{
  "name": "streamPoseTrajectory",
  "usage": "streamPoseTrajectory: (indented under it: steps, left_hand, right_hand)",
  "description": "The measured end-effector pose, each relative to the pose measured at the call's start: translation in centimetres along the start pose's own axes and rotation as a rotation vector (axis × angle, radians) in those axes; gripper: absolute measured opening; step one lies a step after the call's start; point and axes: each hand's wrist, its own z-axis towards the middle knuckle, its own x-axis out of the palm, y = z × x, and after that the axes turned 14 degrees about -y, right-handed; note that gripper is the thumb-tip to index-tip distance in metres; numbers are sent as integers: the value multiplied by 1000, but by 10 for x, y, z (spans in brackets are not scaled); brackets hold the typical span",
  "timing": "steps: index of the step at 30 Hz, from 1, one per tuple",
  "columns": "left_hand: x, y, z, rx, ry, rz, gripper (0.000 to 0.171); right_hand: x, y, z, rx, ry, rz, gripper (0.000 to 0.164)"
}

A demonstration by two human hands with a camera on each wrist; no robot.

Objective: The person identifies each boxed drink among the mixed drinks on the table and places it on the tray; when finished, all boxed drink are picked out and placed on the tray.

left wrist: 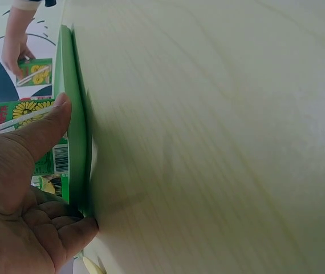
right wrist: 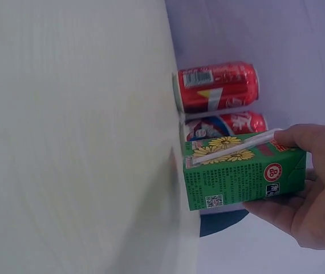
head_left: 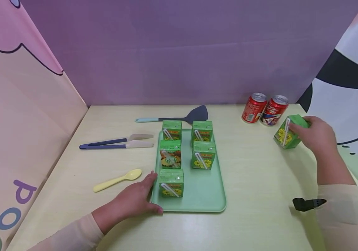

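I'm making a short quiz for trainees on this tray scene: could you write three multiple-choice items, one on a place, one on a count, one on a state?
1. Where do the two red cans stand?
A. on the tray
B. at the table's far right
C. beside the yellow spoon

2. How many green cartons stand on the tray?
A. three
B. five
C. seven

3. What is the right hand doing?
A. gripping a green carton
B. resting flat on the table
C. holding a can

Answers: 1 B, they stand by the back wall, off the tray. 2 B, three in the left column, two in the right. 3 A, fingers wrap the carton.
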Motion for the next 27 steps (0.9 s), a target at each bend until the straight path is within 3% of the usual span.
streamPoseTrajectory:
  steps: [6,14,21,27]
  left_hand:
    - [0,1,0,-4,-2,1,119]
    - [1,1,0,0,-4,-9,119]
    - [2,2,-1,12,-17,-4,118]
    - [0,1,-1,11,-13,-9,117]
  right_hand:
    - [-4,29,-15,-87,32,-5,89]
    - [-11,69,-43,-247,122,-3,88]
    - [-16,99,-77,-347,237,8,74]
    - [-17,118,-111,-455,276,37,55]
